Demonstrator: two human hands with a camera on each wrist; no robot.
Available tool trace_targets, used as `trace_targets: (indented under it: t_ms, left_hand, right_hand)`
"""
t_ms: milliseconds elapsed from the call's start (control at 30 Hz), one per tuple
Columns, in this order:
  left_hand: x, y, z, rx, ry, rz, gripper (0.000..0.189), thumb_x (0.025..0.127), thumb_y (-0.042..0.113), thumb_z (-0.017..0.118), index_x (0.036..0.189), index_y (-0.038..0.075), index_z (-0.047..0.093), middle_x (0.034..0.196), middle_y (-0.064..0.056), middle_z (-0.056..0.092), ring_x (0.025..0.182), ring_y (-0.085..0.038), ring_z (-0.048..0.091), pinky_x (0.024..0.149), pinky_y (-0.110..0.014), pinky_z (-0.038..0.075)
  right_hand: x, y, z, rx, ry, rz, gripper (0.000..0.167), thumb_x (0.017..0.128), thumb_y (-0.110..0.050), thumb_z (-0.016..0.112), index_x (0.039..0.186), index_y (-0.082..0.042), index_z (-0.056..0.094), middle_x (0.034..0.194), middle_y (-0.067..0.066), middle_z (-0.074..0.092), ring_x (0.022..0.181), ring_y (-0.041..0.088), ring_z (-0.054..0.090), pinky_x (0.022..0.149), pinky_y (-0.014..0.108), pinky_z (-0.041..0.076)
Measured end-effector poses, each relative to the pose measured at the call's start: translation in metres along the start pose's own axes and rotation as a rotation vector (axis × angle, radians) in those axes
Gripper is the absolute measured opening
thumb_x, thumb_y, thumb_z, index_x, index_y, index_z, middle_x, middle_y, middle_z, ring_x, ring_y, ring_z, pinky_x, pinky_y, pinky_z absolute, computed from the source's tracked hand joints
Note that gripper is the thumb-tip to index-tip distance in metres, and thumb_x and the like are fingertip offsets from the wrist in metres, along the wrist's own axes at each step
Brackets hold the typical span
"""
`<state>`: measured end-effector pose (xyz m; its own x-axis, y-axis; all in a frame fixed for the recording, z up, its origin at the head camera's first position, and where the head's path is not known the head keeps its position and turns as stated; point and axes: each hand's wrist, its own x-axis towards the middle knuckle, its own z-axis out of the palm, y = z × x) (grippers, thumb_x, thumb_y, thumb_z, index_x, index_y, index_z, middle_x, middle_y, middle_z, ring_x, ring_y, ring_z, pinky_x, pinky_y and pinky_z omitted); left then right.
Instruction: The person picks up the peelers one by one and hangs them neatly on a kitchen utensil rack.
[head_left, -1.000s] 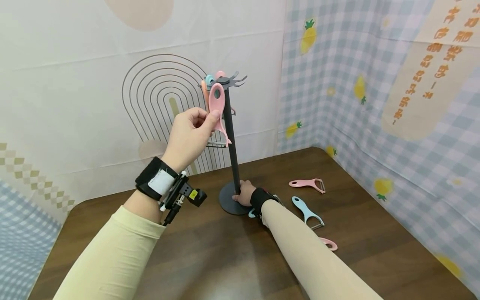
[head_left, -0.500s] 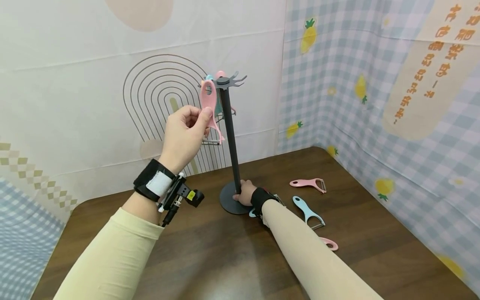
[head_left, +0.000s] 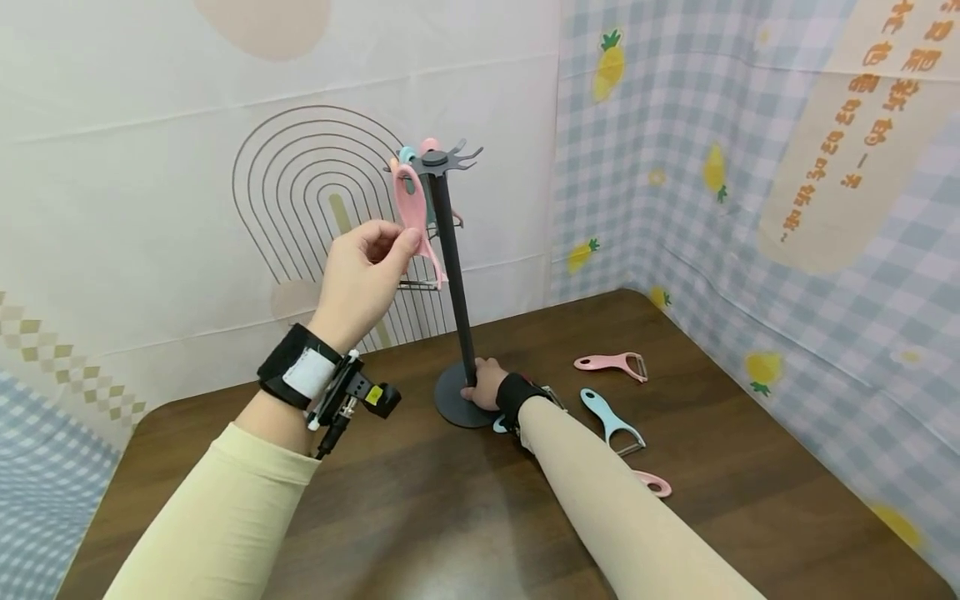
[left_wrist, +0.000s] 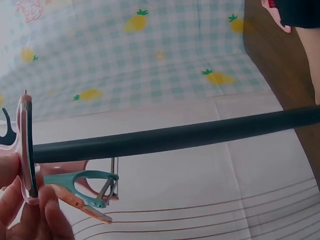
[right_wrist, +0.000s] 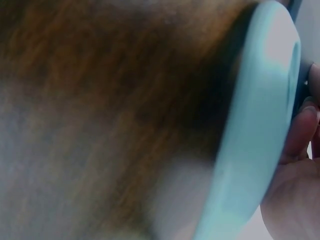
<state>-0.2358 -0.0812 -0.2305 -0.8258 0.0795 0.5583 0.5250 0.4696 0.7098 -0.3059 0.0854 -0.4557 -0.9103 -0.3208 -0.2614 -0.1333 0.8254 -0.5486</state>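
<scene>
Pinching pink peeler [head_left: 412, 215] with left hand [head_left: 362, 271], 7 o'clock from top of stand [head_left: 450, 243]. Gripping stand low with right hand [head_left: 488, 385]. Shifted peeler toward 9 o'clock within last second; likely better placed, cannot tell whether hooked.

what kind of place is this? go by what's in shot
Probably a staged recording corner, not a working kitchen: pineapple-print cloth hangs like a wall beside the wooden table, and a small camera is strapped to the person's wrist.

Pink peeler [head_left: 412, 215], blue peeler [head_left: 600, 407], grey stand [head_left: 452, 267], brown wood-grained table [head_left: 420, 492], blue-white checked cloth [head_left: 667, 217]
</scene>
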Motion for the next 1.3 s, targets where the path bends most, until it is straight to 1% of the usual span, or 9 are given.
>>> trace_targets:
  t_ms: [233,333,567,733,833,967,1100,1167,1300]
  left_hand:
    - [-0.012,-0.006,-0.001,0.052,0.083,0.054,0.029,0.095,0.034,0.062,0.106,0.007,0.068,0.099,-0.001,0.060,0.084,-0.011,0.056,0.074,-0.029,0.045]
    - [-0.017,-0.009,-0.003,0.047,0.120,0.077,0.028,0.096,0.032,0.061,0.105,0.007,0.067,0.098,0.001,0.061,0.082,-0.010,0.056,0.072,-0.027,0.045]
    - [-0.044,0.003,-0.020,-0.073,0.360,0.110,0.021,0.096,0.010,0.059,0.095,-0.011,0.062,0.081,-0.007,0.061,0.069,-0.010,0.054,0.064,-0.021,0.043]
    - [-0.060,-0.047,-0.015,-0.157,0.410,0.022,0.021,0.096,0.011,0.059,0.093,-0.010,0.062,0.075,-0.015,0.058,0.062,-0.013,0.053,0.058,-0.020,0.044]
    - [-0.070,-0.086,0.004,-0.131,0.296,-0.100,0.018,0.096,0.012,0.060,0.095,-0.005,0.065,0.078,-0.017,0.061,0.064,-0.016,0.056,0.058,-0.020,0.045]
    - [-0.084,-0.120,0.043,-0.033,-0.036,-0.295,0.018,0.096,0.017,0.060,0.103,0.001,0.066,0.086,-0.011,0.064,0.074,-0.018,0.058,0.065,-0.026,0.047]
    - [-0.092,-0.137,0.077,0.017,-0.323,-0.400,0.030,0.096,0.020,0.060,0.117,-0.001,0.059,0.088,-0.008,0.065,0.078,-0.018,0.059,0.069,-0.032,0.048]
    - [-0.092,-0.143,0.089,0.021,-0.388,-0.430,0.035,0.096,0.019,0.060,0.122,-0.003,0.054,0.086,-0.009,0.065,0.076,-0.019,0.061,0.067,-0.031,0.048]
    - [-0.091,-0.157,0.110,0.036,-0.404,-0.448,0.032,0.095,0.021,0.062,0.116,-0.003,0.056,0.073,-0.009,0.060,0.062,-0.019,0.056,0.056,-0.030,0.043]
  right_hand:
    - [-0.006,0.002,0.005,0.056,0.018,-0.008,0.035,0.096,-0.026,0.062,0.120,-0.002,0.052,0.124,0.020,0.046,0.101,0.025,0.054,0.085,0.037,0.046]
    - [-0.006,0.002,0.008,0.063,0.009,-0.012,0.039,0.096,-0.025,0.062,0.124,-0.001,0.050,0.124,0.021,0.046,0.101,0.025,0.053,0.085,0.037,0.046]
    - [0.003,-0.010,0.018,0.058,-0.017,-0.043,0.050,0.095,-0.024,0.064,0.135,-0.002,0.044,0.126,0.021,0.044,0.105,0.026,0.053,0.087,0.038,0.045]
    - [-0.001,-0.015,0.017,0.021,-0.012,-0.074,0.052,0.095,-0.025,0.064,0.137,0.000,0.044,0.126,0.020,0.046,0.107,0.025,0.054,0.088,0.036,0.046]
    - [-0.014,-0.014,0.008,-0.025,-0.037,-0.138,0.058,0.097,-0.024,0.060,0.142,0.003,0.037,0.131,0.022,0.044,0.114,0.026,0.052,0.093,0.035,0.044]
    - [-0.038,0.003,-0.015,-0.016,-0.054,-0.285,0.049,0.097,-0.017,0.060,0.136,0.007,0.042,0.119,0.019,0.052,0.107,0.025,0.054,0.091,0.037,0.044]
    - [-0.064,0.037,-0.046,0.003,-0.005,-0.355,0.033,0.096,-0.012,0.061,0.124,0.004,0.053,0.100,0.009,0.059,0.091,0.020,0.057,0.082,0.037,0.046]
    - [-0.074,0.057,-0.062,-0.024,0.049,-0.354,0.028,0.096,-0.011,0.060,0.119,0.004,0.056,0.096,0.007,0.060,0.087,0.018,0.058,0.079,0.037,0.047]
    - [-0.089,0.090,-0.086,-0.086,0.122,-0.308,0.023,0.095,-0.010,0.060,0.114,0.005,0.059,0.093,0.006,0.060,0.083,0.018,0.057,0.077,0.038,0.046]
